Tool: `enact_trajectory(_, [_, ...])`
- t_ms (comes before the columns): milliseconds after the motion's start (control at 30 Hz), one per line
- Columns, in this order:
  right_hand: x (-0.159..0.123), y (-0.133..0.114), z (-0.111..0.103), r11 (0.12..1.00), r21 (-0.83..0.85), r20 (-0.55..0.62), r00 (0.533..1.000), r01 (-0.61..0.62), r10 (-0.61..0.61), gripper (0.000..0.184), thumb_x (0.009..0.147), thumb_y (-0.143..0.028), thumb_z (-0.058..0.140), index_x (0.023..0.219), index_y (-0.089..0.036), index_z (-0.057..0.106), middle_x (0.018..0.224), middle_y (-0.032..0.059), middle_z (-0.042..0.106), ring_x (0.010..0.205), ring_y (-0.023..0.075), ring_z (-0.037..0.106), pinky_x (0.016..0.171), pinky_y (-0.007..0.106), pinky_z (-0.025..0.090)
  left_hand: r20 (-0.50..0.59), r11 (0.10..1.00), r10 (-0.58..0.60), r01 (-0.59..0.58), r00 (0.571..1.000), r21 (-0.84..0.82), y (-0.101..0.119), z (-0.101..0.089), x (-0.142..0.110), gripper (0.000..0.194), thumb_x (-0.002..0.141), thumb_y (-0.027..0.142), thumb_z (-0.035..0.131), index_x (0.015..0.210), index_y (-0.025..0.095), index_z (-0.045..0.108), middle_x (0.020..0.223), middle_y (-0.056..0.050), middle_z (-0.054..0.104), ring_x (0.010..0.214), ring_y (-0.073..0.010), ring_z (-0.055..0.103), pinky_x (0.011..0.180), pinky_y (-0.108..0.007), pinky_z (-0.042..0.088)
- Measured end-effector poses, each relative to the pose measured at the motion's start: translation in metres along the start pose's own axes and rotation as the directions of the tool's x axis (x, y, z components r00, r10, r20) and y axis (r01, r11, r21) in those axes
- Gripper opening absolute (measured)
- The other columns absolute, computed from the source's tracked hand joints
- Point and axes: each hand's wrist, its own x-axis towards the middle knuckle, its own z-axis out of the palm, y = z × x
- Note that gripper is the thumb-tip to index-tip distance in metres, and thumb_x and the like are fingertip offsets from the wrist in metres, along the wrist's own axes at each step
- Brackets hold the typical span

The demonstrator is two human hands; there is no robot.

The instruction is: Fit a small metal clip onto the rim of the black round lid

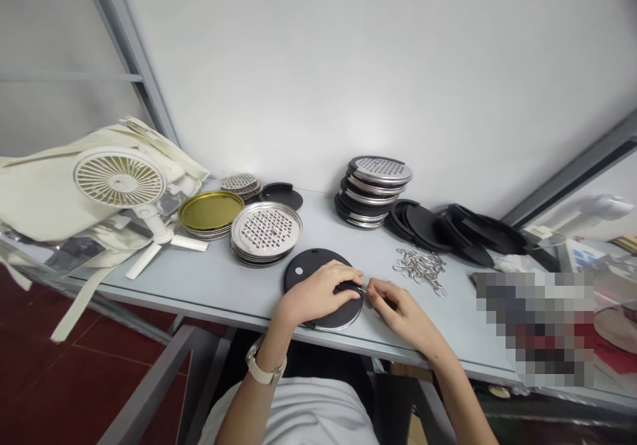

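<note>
A round black lid (pixel 313 269) with a metal rim lies flat near the table's front edge. My left hand (pixel 318 292) rests on its right part with the fingers curled and pressing down. My right hand (pixel 398 309) sits just to the right of the lid, fingers pinched on a small metal ring (pixel 363 288) at the lid's edge. The two hands almost touch there. A loose pile of similar metal rings (pixel 422 267) lies a little beyond my right hand.
The grey table (pixel 223 279) carries a stack of perforated metal discs (pixel 266 231), gold-coloured lids (pixel 210 211), a tall stack of assembled lids (pixel 373 190) and black rubber rings (pixel 450 229). A white fan (pixel 122 183) and cloth bags sit at the left.
</note>
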Motion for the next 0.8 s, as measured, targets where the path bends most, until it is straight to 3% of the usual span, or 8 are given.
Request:
enact_trajectory(533, [-0.0027, -0.0029, -0.0021, 0.996, -0.030, 0.058, 0.995, 0.085, -0.083, 0.035, 0.098, -0.032, 0.031, 0.070, -0.021, 0.048, 0.067, -0.0004, 0.055, 0.070, 0.0170, 0.050, 0.071, 0.032, 0.039, 0.004, 0.998, 0.058, -0.058, 0.998, 0.034, 0.0044, -0.0017, -0.0002, 0.024, 0.087, 0.017, 0.053, 0.109, 0.022, 0.059, 0.113, -0.001, 0.062, 0.113, -0.0161, 0.048, 0.100, -0.030, 0.037])
enact_trajectory(800, [-0.0035, -0.0043, -0.0028, 0.993, -0.068, 0.053, 0.994, 0.096, -0.092, 0.034, 0.097, -0.031, 0.033, 0.068, -0.021, 0.045, 0.063, -0.0007, 0.051, 0.066, 0.0167, 0.046, 0.069, 0.032, 0.039, 0.017, 0.997, 0.054, -0.055, 0.998, 0.049, 0.0063, -0.0025, 0.0005, 0.024, 0.087, 0.016, 0.052, 0.109, 0.023, 0.059, 0.112, -0.002, 0.062, 0.113, -0.0172, 0.048, 0.099, -0.032, 0.037])
